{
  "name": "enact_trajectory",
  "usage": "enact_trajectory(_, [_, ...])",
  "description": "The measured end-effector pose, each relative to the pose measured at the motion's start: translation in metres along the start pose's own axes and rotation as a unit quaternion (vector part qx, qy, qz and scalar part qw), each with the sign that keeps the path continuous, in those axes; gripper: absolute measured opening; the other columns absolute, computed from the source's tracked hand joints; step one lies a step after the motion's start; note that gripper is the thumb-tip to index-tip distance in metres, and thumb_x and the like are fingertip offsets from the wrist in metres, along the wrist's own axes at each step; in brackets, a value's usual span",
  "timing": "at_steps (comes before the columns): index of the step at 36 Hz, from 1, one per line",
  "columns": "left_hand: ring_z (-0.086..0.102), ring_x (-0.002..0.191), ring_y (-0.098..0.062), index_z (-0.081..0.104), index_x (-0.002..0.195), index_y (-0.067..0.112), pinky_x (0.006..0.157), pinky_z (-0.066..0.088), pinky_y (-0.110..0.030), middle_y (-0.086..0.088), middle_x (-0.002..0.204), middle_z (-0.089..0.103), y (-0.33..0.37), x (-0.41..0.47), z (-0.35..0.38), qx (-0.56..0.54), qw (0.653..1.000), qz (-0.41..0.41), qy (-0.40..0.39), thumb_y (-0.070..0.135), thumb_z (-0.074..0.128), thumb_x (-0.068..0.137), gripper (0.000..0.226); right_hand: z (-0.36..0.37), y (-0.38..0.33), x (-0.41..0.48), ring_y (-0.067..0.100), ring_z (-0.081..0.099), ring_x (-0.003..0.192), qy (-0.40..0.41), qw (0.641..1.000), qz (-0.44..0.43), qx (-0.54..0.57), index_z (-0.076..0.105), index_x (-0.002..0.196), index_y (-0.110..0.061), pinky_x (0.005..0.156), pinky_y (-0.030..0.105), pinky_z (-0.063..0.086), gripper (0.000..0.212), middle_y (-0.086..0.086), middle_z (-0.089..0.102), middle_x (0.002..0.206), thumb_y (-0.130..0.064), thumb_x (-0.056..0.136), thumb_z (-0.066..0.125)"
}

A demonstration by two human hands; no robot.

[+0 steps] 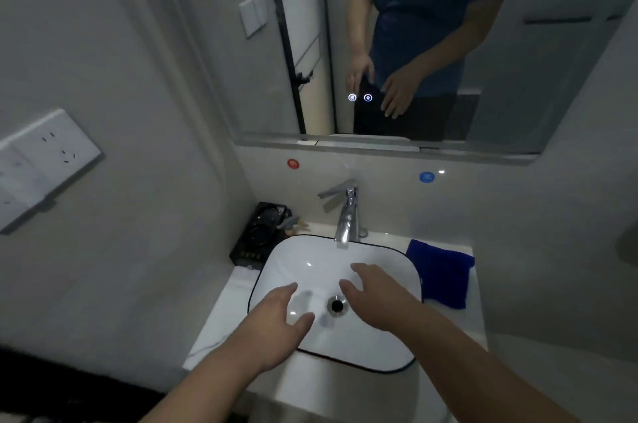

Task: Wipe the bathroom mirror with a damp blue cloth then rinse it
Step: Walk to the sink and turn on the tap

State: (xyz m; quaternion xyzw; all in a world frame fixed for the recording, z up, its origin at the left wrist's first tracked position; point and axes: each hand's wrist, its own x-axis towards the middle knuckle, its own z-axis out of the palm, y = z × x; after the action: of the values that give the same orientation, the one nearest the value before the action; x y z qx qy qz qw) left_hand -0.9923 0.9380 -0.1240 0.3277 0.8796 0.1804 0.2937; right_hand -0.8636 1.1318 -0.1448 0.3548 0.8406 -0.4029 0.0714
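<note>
While the left hand (276, 315) hovers with loose, spread fingers over the glossy white basin (386, 353), the right hand (374, 298) hangs beside it above the drain (336, 305), fingers likewise apart and holding nothing. Further right, the soft blue cloth (443, 272) lies folded on the pale worktop (473, 322), touching the basin's rim, its long axis running away toward the wall under the mirror (518, 77).

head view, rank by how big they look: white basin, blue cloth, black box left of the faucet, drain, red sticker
Largest to smallest as they appear:
1. white basin
2. blue cloth
3. black box, somewhat smaller than the cloth
4. drain
5. red sticker, close to the drain and farther away, so unsure
</note>
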Motion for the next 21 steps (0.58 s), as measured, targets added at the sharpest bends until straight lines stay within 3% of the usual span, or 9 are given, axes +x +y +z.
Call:
enact_trajectory(9, [0.029, 0.158, -0.010, 0.025, 0.169, 0.024, 0.127, 0.023, -0.025, 0.007, 0.174, 0.028, -0.006, 0.079, -0.011, 0.016, 0.999, -0.009, -0.045, 0.054, 0.058, 0.103, 0.080, -0.010, -0.009, 0.055, 0.022, 0.037, 0.155, -0.006, 1.000, 0.022, 0.010, 0.027, 0.169, -0.023, 0.116, 0.031, 0.036, 0.069, 0.002, 0.027, 0.175, -0.054, 0.110, 0.044])
enact_trajectory(11, [0.030, 0.158, -0.012, 0.024, 0.169, 0.024, 0.127, 0.024, -0.028, 0.005, 0.174, 0.028, -0.003, 0.101, -0.010, 0.015, 0.998, 0.015, -0.067, 0.054, 0.058, 0.103, 0.081, -0.011, -0.004, 0.062, 0.022, 0.038, 0.153, 0.005, 0.999, 0.045, 0.013, 0.026, 0.169, -0.023, 0.112, 0.029, 0.039, 0.069, 0.001, 0.025, 0.175, -0.054, 0.110, 0.045])
enact_trajectory(16, [0.031, 0.157, -0.014, 0.026, 0.168, 0.025, 0.127, 0.025, -0.029, 0.005, 0.173, 0.029, 0.010, 0.152, -0.010, 0.017, 0.992, 0.069, -0.108, 0.053, 0.060, 0.102, 0.080, -0.017, 0.006, 0.067, 0.019, 0.032, 0.158, 0.042, 0.992, 0.116, 0.028, 0.026, 0.169, -0.023, 0.124, 0.033, 0.032, 0.070, 0.000, 0.026, 0.176, -0.053, 0.109, 0.045])
enact_trajectory(21, [0.042, 0.149, -0.011, 0.036, 0.163, 0.030, 0.116, 0.031, -0.022, 0.009, 0.164, 0.042, 0.021, 0.191, -0.010, 0.007, 0.978, 0.127, -0.165, 0.046, 0.061, 0.103, 0.067, -0.030, 0.001, 0.082, 0.022, 0.045, 0.150, 0.081, 0.978, 0.187, 0.053, 0.031, 0.167, -0.018, 0.117, 0.032, 0.041, 0.068, 0.003, 0.033, 0.172, -0.047, 0.109, 0.050])
